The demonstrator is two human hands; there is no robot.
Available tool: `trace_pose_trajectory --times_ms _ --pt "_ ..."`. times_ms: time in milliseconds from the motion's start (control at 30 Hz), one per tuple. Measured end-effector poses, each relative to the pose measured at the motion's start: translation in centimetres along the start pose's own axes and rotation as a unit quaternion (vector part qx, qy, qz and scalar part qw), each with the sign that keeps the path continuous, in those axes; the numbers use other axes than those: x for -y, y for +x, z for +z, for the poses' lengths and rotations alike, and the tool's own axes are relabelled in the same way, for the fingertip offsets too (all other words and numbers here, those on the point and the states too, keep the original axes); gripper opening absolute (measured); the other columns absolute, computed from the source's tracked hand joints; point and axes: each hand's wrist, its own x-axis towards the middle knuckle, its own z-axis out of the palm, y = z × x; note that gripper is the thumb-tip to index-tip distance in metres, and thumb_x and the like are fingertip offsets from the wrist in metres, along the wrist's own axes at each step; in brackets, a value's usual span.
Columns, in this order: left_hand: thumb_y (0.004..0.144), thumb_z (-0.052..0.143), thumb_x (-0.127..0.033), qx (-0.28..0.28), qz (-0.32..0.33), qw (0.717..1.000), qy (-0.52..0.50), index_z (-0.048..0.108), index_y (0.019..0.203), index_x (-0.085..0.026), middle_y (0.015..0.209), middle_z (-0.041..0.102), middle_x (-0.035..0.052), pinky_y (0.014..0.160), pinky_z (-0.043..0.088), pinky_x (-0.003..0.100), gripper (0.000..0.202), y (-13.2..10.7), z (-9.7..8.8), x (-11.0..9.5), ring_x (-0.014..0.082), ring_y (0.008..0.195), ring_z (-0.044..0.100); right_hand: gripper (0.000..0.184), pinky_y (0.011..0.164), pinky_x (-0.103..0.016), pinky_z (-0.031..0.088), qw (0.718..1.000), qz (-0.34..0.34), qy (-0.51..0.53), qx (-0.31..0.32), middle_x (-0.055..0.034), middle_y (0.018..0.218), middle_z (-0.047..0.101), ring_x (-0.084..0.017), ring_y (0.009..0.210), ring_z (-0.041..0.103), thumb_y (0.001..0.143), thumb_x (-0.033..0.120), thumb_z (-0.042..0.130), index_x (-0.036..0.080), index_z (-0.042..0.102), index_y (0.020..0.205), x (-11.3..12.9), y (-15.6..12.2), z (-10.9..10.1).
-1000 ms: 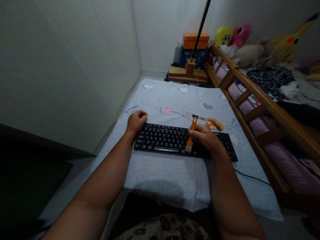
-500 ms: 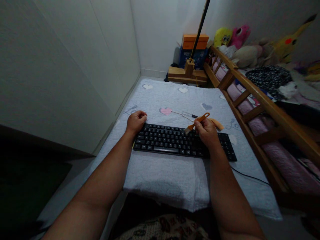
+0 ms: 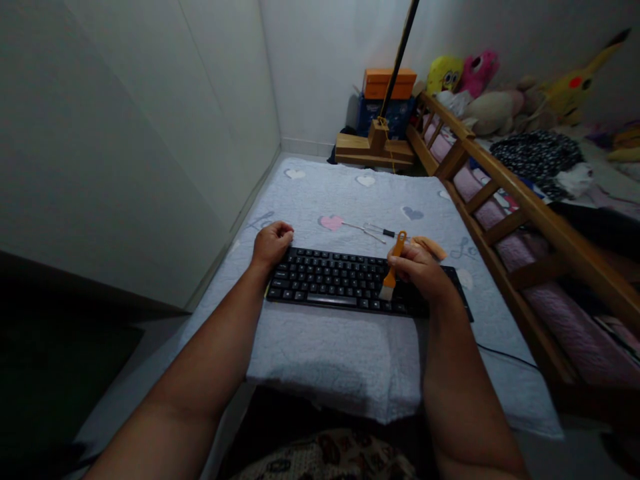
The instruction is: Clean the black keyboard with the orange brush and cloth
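Note:
A black keyboard (image 3: 325, 277) lies lengthwise across the cloth-covered table. My right hand (image 3: 417, 267) grips a small brush (image 3: 395, 267) with an orange handle and pale bristles. The handle points up and away, and the bristles meet the keys right of the space bar. The hand and forearm hide part of the keyboard's right side. At the keyboard's far left corner, my left hand (image 3: 271, 245) rests with its fingers curled in, apparently touching the edge. Beyond the keyboard lie a thin wire tool (image 3: 387, 233) with a black grip and a crumpled tan cloth (image 3: 429, 247).
A light blue cover (image 3: 320, 193) with heart patterns spreads under everything. The keyboard's cable (image 3: 507, 355) runs off to the right. A wooden bed rail (image 3: 535, 213) borders the right side, and a pale cabinet (image 3: 200, 133) stands left. A wooden stand (image 3: 375, 150) is at the back.
My right hand has drawn the brush nearer and slightly right, from the upper key rows to the bottom rows. The brush is now more upright. My left hand has stayed put.

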Motion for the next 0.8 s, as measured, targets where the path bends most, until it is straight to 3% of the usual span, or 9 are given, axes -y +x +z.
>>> trace_pose_trajectory --times_ms 100,233,600,800 --pt "0.074 0.061 -0.034 0.000 0.003 1.000 -0.001 0.072 0.084 -0.020 0.077 0.071 0.0020 0.078 0.049 0.033 0.021 0.0 0.0 0.0 0.0205 0.075 0.064 0.031 0.053 -0.026 0.030 0.997 0.025 -0.017 0.071 0.0041 0.063 0.050 -0.011 0.056 0.039 0.078 0.051 0.073 0.020 0.065 0.080 0.2 -0.1 0.2" --pt "0.073 0.062 -0.033 -0.005 0.003 1.000 0.003 0.073 0.083 -0.020 0.078 0.071 0.0021 0.079 0.050 0.033 0.019 0.1 0.0 0.2 0.0209 0.076 0.065 0.030 0.055 -0.027 0.034 0.997 0.002 -0.036 0.066 0.0040 0.065 0.051 -0.012 0.058 0.042 0.082 0.051 0.072 0.021 0.066 0.084 0.3 0.0 0.4" --pt "0.073 0.062 -0.034 -0.006 0.005 1.000 -0.002 0.073 0.085 -0.021 0.078 0.072 0.0023 0.078 0.049 0.033 0.021 0.2 0.2 0.6 0.0213 0.077 0.066 0.032 0.057 -0.028 0.041 0.984 -0.078 -0.050 -0.155 0.0028 0.068 0.058 -0.014 0.059 0.051 0.088 0.055 0.069 0.023 0.065 0.091 -2.5 1.7 -0.2" --pt "0.073 0.061 -0.036 -0.002 0.003 1.000 0.000 0.072 0.084 -0.021 0.079 0.072 0.0022 0.079 0.050 0.033 0.022 0.2 0.1 0.5 0.0212 0.078 0.066 0.037 0.054 -0.028 0.040 0.962 -0.095 0.008 -0.255 0.0051 0.064 0.056 -0.013 0.054 0.049 0.083 0.058 0.073 0.024 0.062 0.093 -1.9 1.7 -0.3"
